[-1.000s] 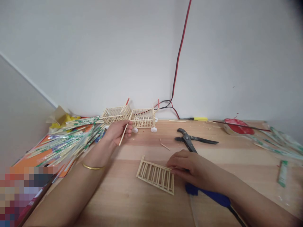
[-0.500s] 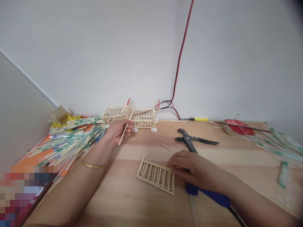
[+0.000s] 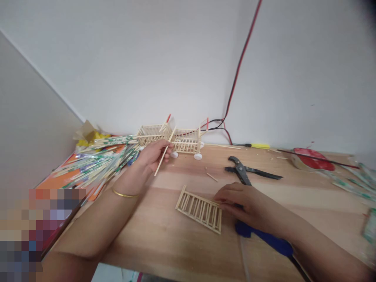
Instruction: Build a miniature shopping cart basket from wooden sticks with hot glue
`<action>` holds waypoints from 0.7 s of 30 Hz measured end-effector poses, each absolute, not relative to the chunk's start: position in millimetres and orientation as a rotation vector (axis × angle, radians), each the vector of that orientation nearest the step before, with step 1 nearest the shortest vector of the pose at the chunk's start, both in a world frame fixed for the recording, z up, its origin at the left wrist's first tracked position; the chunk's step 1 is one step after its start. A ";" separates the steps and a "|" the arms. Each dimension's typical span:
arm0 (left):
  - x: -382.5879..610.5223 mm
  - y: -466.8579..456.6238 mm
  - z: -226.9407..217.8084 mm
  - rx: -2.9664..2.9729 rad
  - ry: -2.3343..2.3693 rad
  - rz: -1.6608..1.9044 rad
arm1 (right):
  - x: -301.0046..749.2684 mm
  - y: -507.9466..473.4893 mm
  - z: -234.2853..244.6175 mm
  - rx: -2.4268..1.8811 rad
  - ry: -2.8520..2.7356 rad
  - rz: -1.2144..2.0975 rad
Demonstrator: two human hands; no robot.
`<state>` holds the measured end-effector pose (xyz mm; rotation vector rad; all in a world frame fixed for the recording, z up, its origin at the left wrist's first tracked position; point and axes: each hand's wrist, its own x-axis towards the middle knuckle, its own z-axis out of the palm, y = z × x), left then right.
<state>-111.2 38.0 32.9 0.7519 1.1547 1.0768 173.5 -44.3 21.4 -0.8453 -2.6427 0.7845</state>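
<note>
My left hand (image 3: 157,154) is closed round a thin wooden stick (image 3: 160,161), which slants up past the fingers. Just behind it stand two small carts built of sticks: the right cart (image 3: 186,145) has white round wheels, and the left cart (image 3: 145,133) is partly covered by my hand. A flat slatted stick panel (image 3: 199,209) lies on the table. My right hand (image 3: 233,199) is at its upper right corner with fingers and thumb pinched there; the fingertips are partly hidden. Under my right forearm rests a blue glue gun (image 3: 273,241) with a black cord.
Black pliers (image 3: 241,170) lie beyond my right hand. Wrapped chopsticks (image 3: 100,158) are heaped at the left. A red-and-white bowl (image 3: 313,158) stands back right with a dark rod across it. A yellow-handled tool (image 3: 260,146) and red-black cables (image 3: 241,58) are by the wall.
The view has shifted, so most things sit farther right in the picture and the table's front edge now shows. Both hands keep nearly the same places against the carts and panel.
</note>
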 end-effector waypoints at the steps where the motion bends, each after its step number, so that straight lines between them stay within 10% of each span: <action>1: -109.1 33.5 34.1 0.756 1.148 1.097 | 173.4 -44.2 21.0 -0.855 -2.641 0.776; 14: -64.8 -52.4 25.7 1.933 1.136 0.855 | 172.6 -55.0 20.2 -1.246 -2.150 -0.011; 21: -45.3 -68.0 23.8 2.602 1.161 0.512 | 157.8 -60.5 22.9 -0.770 -2.437 -0.186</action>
